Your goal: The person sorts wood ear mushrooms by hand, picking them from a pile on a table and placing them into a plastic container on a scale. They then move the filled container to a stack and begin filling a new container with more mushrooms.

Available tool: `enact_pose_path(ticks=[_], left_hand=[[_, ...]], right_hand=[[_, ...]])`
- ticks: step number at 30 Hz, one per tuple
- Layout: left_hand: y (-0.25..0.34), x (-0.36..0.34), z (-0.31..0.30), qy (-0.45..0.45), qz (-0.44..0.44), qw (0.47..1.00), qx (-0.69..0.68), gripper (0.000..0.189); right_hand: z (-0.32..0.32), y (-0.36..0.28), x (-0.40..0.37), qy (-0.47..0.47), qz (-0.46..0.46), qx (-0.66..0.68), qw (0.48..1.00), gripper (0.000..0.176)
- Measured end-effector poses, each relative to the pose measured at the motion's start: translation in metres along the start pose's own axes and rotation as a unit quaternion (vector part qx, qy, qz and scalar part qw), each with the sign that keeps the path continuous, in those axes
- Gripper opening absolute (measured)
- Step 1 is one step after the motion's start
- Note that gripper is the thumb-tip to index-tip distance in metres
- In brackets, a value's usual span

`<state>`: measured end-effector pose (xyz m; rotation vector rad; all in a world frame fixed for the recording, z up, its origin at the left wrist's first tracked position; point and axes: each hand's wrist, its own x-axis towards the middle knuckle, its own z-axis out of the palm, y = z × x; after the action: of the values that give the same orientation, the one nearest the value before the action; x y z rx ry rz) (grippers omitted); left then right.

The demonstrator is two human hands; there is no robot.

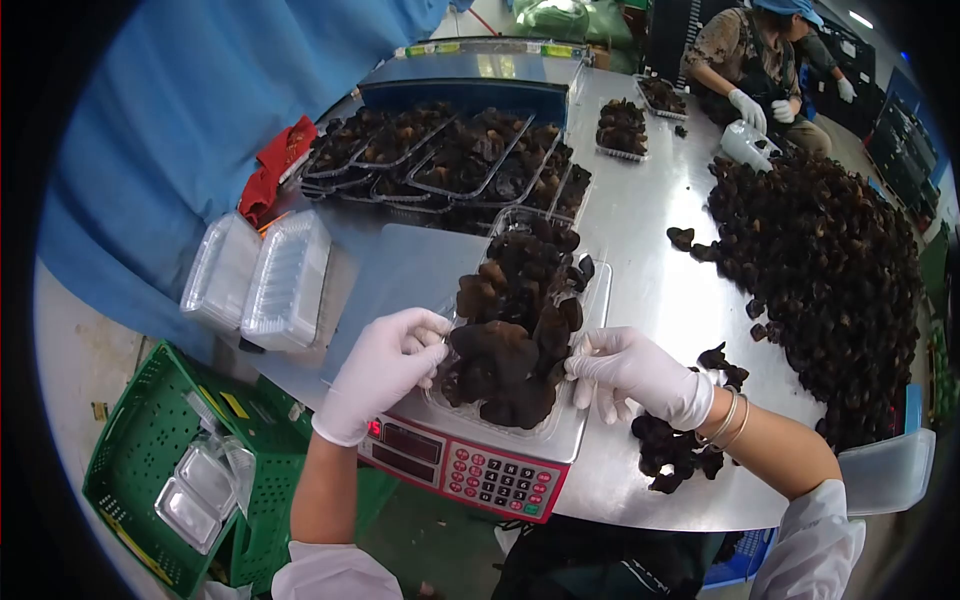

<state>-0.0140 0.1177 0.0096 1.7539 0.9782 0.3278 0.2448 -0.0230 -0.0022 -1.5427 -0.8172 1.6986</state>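
A clear plastic tray [432,398] heaped with dark brown wood ear mushrooms [515,355] rests on the metal pan of a red digital scale [500,478]. At the tray's left side, my gloved left hand [388,370] pinches the edge of a broad mushroom piece between thumb and fingers. Opposite it, my gloved right hand [640,378] has its fingertips closed at the right edge of the heap, on a mushroom edge as far as I can see. The scale's red digits are partly hidden by my left wrist.
Filled trays [430,150] are stacked behind the scale. Empty plastic trays [285,280] stand at left, above a green crate [150,450]. A large mushroom pile [820,280] covers the table's right side. A gloved co-worker [760,70] sits beyond, near a white plastic container [748,147].
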Motion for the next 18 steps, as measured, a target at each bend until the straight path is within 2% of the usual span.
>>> enact_pose_path(ticks=[3, 7, 11, 13, 18], left_hand=[[-0.004, 0.001, -0.011, -0.015, -0.028, 0.999, -0.011, 0.023], [0.000, -0.008, -0.054, 0.139, 0.025, 0.989, 0.033, 0.032], [0.009, -0.028, -0.085, 0.200, 0.012, 0.979, 0.024, 0.032], [0.011, -0.033, -0.087, 0.200, 0.029, 0.979, 0.034, 0.032], [0.011, -0.035, -0.077, 0.154, -0.008, 0.987, 0.044, 0.034]], right_hand=[[-0.001, -0.003, -0.003, -0.015, 0.010, -0.018, 1.000, 0.022], [-0.006, -0.015, -0.023, 0.000, 0.028, -0.066, 0.997, 0.027], [-0.018, -0.018, -0.036, 0.048, 0.011, -0.077, 0.996, 0.029], [-0.021, -0.014, -0.035, 0.052, 0.009, -0.081, 0.995, 0.029], [-0.017, -0.010, -0.034, 0.052, 0.016, -0.068, 0.996, 0.027]])
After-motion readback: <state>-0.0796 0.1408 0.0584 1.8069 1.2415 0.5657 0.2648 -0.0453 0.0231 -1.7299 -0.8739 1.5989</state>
